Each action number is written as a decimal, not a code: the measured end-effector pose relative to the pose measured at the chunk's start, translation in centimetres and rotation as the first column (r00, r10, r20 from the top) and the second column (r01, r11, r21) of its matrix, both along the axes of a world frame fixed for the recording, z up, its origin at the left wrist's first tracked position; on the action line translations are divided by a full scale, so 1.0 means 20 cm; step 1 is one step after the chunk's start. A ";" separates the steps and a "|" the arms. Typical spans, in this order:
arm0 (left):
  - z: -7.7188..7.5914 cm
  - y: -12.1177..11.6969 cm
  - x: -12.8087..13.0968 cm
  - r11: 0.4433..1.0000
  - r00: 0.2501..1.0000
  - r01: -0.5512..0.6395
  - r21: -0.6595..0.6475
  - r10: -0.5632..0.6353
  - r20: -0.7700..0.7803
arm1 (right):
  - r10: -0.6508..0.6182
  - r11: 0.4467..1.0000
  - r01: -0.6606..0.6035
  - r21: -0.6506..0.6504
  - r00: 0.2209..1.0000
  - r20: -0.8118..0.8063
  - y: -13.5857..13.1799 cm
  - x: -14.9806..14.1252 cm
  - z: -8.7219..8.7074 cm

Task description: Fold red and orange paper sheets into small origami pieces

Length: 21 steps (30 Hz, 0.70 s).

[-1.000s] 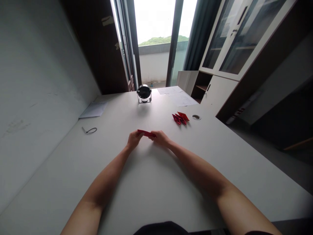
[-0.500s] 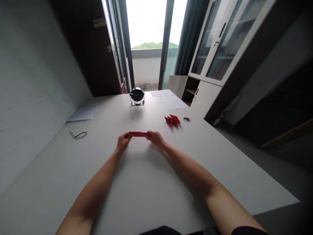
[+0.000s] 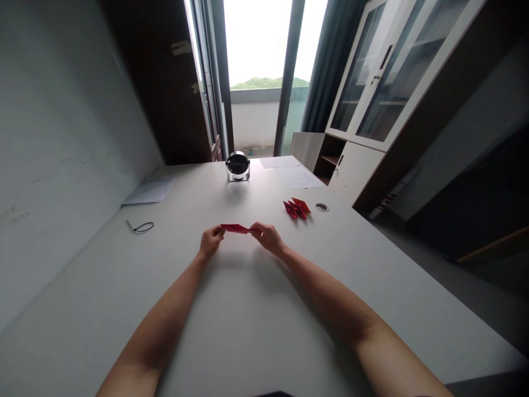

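A flat strip of folded red paper (image 3: 235,227) is stretched between my two hands just above the white table (image 3: 248,309). My left hand (image 3: 211,240) pinches its left end, and my right hand (image 3: 266,236) grips the right end, fingers closed. The paper is tilted, its right end tapering toward my right fingers. Several red and orange folded paper pieces (image 3: 296,208) stand in a zigzag group to the right, beyond my right hand.
A round black lamp-like device in a silver stand (image 3: 238,165) is at the table's far side. Left lie a black cable tie (image 3: 144,226) and paper sheets (image 3: 149,191); more sheets (image 3: 303,177) lie back right. A round cable hole (image 3: 322,207) sits near the right edge.
The red paper has been drawn out wider as my hands moved apart, then turned from showing its broad face to a tilted, tapering shape. Both hands still hold it. The camera view shifted slightly.
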<state>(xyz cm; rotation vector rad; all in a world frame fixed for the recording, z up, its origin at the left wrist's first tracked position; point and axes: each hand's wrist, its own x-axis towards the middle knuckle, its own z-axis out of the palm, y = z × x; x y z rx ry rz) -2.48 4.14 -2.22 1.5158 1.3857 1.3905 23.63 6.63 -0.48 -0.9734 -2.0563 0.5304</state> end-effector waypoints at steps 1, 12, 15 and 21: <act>0.00 0.00 0.00 1.000 1.000 -0.014 0.002 0.014 0.005 | -0.013 1.000 0.013 0.019 1.000 0.005 0.00 0.01 0.00; -0.02 0.01 0.00 0.999 0.998 -0.037 -0.013 0.036 -0.060 | -0.560 0.825 0.546 0.147 0.825 0.081 0.22 0.35 -0.05; -0.01 0.00 0.00 0.999 0.994 -0.033 -0.029 0.030 -0.102 | -0.654 0.756 0.644 0.115 0.748 0.113 0.26 0.42 -0.07; 0.01 -0.01 0.00 0.997 0.981 -0.036 -0.066 0.023 -0.190 | -0.728 0.685 0.713 0.149 0.659 0.189 0.27 0.44 -0.09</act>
